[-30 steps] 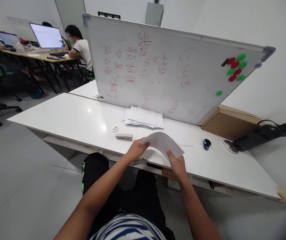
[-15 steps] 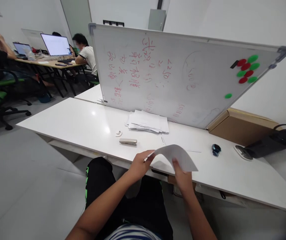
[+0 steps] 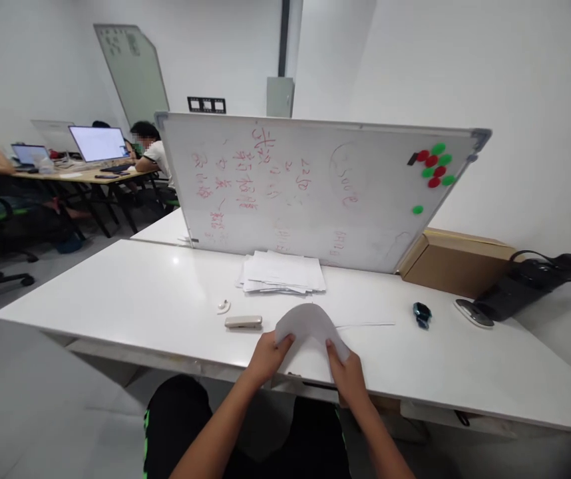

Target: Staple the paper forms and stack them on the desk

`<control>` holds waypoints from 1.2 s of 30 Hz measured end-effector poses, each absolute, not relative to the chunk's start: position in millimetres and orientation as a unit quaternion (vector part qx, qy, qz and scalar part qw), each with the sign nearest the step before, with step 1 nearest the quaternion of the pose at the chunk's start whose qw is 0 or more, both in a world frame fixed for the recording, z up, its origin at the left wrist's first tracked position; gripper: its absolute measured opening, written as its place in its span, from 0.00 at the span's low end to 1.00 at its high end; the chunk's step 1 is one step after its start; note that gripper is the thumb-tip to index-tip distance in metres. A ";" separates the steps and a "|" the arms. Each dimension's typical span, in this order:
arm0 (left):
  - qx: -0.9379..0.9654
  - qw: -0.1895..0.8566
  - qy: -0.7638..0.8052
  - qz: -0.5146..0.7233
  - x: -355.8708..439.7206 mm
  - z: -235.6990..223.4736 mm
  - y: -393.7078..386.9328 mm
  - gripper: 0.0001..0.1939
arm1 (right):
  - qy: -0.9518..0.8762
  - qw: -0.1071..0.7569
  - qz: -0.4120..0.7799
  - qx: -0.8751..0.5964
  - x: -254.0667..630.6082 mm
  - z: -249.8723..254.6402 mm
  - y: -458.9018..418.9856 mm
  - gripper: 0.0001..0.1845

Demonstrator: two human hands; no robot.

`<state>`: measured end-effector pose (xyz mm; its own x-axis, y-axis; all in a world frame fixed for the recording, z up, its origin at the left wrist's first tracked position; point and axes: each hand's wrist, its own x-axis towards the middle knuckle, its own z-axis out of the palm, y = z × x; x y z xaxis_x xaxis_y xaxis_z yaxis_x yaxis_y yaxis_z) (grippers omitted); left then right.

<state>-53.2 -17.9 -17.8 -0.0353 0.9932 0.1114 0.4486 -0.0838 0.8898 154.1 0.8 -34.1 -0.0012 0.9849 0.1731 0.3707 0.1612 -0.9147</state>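
A white sheet of paper (image 3: 308, 320) arches upward between my two hands, near the front edge of the desk. My left hand (image 3: 268, 356) is closed on its left end, thumb on the near face. On the other end, my right hand (image 3: 346, 372) grips the paper the same way. Whether it is one sheet or more I cannot tell. Just left of my left hand lies a beige stapler (image 3: 243, 322). Behind the hands is a stack of white papers (image 3: 283, 273), and more paper (image 3: 365, 324) lies flat to the right.
A whiteboard (image 3: 305, 193) with red writing and round magnets stands along the desk's back. A white earpiece (image 3: 223, 306) lies beyond the stapler. To the right are a dark watch (image 3: 422, 314), a computer mouse (image 3: 473, 313), a black bottle (image 3: 520, 286) and a cardboard box (image 3: 460, 261). People sit at a far table.
My left hand has shifted its hold on the paper's left end, and the sheet now bends more evenly between both hands. The camera view has tilted up and turned slightly.
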 end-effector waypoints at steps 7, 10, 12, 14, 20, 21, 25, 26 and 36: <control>0.587 0.367 0.594 0.409 -57.0 -18.2 -15.7 0.19 | -0.572 0.447 0.370 -0.580 152.7 -35.2 3.3 0.25; 0.585 0.361 0.609 0.397 -56.6 -20.1 -14.8 0.21 | -0.560 0.448 0.374 -0.588 151.6 -33.4 3.0 0.23; 0.585 0.353 0.615 0.393 -56.8 -21.0 -14.0 0.21 | -0.556 0.448 0.373 -0.592 151.3 -32.5 3.6 0.22; 0.584 0.350 0.617 0.394 -57.2 -21.0 -13.5 0.21 | -0.553 0.450 0.371 -0.595 151.3 -31.7 3.9 0.22; 0.586 0.341 0.622 0.392 -57.4 -18.6 -12.3 0.21 | -0.524 0.451 0.393 -0.607 150.3 -27.4 2.9 0.22; 0.585 0.339 0.624 0.393 -57.4 -18.5 -11.9 0.21 | -0.516 0.450 0.399 -0.610 150.3 -27.0 3.2 0.22; 0.588 0.333 0.618 0.403 -57.1 -19.3 -10.5 0.20 | -0.492 0.443 0.400 -0.634 152.5 -30.2 7.2 0.22; 0.589 0.331 0.615 0.407 -57.0 -19.8 -10.5 0.19 | -0.491 0.441 0.394 -0.639 153.4 -31.7 8.5 0.22; 0.581 0.334 0.613 0.419 -56.6 -23.1 -12.0 0.18 | -0.464 0.457 0.432 -0.623 158.4 -27.2 6.6 0.25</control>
